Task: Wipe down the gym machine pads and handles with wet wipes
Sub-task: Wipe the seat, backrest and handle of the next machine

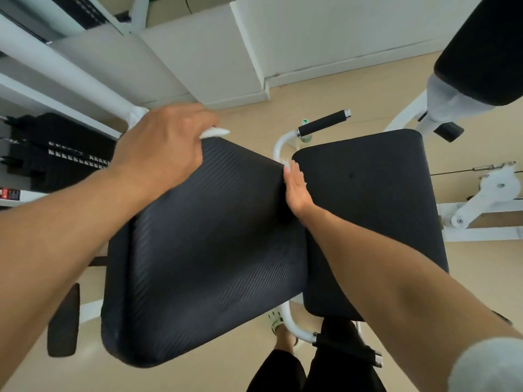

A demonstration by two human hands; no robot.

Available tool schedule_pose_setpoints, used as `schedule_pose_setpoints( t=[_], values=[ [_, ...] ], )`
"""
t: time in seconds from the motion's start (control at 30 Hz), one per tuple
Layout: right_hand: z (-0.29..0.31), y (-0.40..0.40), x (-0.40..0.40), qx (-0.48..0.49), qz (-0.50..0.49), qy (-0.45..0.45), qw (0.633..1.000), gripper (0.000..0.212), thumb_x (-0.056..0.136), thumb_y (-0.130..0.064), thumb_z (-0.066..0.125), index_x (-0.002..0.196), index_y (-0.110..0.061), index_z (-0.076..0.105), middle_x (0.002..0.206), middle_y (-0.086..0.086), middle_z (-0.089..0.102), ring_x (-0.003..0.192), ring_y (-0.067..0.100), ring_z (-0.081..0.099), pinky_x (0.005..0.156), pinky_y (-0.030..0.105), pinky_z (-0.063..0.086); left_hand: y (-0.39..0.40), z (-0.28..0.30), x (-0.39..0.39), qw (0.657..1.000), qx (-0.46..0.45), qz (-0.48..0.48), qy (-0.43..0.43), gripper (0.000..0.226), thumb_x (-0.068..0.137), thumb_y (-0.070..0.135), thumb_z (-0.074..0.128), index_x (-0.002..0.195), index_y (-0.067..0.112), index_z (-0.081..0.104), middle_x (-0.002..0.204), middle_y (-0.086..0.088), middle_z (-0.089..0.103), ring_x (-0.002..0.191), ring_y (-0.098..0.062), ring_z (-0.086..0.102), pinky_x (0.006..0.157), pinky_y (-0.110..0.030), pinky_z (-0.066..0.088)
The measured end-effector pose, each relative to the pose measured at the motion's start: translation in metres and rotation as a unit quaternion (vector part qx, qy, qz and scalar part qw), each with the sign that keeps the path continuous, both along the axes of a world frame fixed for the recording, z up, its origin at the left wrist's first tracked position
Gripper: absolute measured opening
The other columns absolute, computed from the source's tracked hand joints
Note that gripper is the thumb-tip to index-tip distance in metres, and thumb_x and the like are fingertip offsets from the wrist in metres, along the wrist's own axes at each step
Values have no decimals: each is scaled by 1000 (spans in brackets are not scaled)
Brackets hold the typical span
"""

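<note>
Beige gym floor (353, 89), white frame at left. Left hand (161, 142) curled over far top edge of ribbed back pad (203, 236), white wipe (215, 132) pinched beneath. Pad's long axis running toward viewer. Right hand (295, 185) flat, fingers straight, pressed into gap beside seat pad (373, 210); wipe there unclear.

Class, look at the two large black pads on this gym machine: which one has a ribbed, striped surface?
The left pad, gripped at its top edge by the left hand. Fine diagonal ridges cross it; the right pad is smooth.
</note>
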State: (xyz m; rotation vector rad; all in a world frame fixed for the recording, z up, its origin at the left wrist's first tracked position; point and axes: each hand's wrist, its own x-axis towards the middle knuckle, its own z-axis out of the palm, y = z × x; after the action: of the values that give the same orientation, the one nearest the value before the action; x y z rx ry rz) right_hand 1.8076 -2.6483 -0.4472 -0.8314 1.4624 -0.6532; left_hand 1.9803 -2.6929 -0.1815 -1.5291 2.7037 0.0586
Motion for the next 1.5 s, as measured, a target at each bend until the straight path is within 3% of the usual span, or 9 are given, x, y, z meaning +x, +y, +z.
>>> schedule_pose_setpoints(
  t=[0.23,0.5,0.6,0.73,0.9,1.03,1.27,1.4,1.5],
  values=[
    [30,142,25,39,-42,10,998,60,111,-48,21,163,-32,-2,170,-16,-5,156,3,-5,129,36,-1,0,3,-2,999,4,9,34,27,88,-1,46,94,17,65,85,1,57,80,-25,51,68,-48,48],
    [173,234,110,-330,67,43,941,57,110,-39,22,162,-18,11,172,-4,4,159,17,-4,128,40,1,25,11,-3,996,9,-25,88,28,86,-1,44,93,12,68,89,-9,64,85,-34,58,73,-47,47],
    [121,236,90,-259,15,75,963,53,112,-38,24,162,-26,13,172,-9,5,158,10,-1,129,38,5,74,12,3,990,39,-64,119,28,86,1,43,96,8,68,92,-9,66,89,-31,60,79,-52,49],
    [59,232,56,37,-102,5,994,56,109,-54,24,159,-39,2,170,-13,2,158,10,-2,129,38,2,143,15,24,979,35,-85,183,35,84,-4,45,106,2,72,107,-12,71,106,-28,65,103,-41,48],
    [131,248,113,-157,-94,42,982,55,112,-44,21,164,-30,12,170,-17,4,155,-2,-3,129,37,2,171,9,42,966,-38,-59,251,36,82,-15,47,106,-1,71,109,-14,72,113,-26,65,114,-42,41],
    [157,259,133,-322,-54,68,943,51,113,-24,27,163,-19,21,171,-9,13,158,12,6,128,39,9,174,11,37,963,-81,-34,256,34,85,-11,46,107,0,70,110,-16,72,110,-25,62,115,-34,39],
    [31,214,48,45,-144,8,988,57,111,-50,22,164,-34,11,170,-16,8,157,10,7,129,42,6,170,4,38,960,-96,-37,262,35,91,7,39,103,2,71,103,-12,74,105,-28,67,114,-35,42],
    [36,240,75,44,-227,7,973,55,111,-47,20,163,-32,14,170,-15,12,156,6,10,129,41,8,168,4,38,955,-99,-43,277,24,92,-1,46,100,2,69,97,-14,72,93,-29,67,105,-43,50],
    [93,272,119,-88,-228,41,969,51,112,-43,20,162,-33,18,169,-19,13,153,-6,7,129,32,7,169,5,38,952,-93,-43,287,28,93,9,41,99,3,68,96,-13,72,91,-28,67,95,-46,54]
  ],
)
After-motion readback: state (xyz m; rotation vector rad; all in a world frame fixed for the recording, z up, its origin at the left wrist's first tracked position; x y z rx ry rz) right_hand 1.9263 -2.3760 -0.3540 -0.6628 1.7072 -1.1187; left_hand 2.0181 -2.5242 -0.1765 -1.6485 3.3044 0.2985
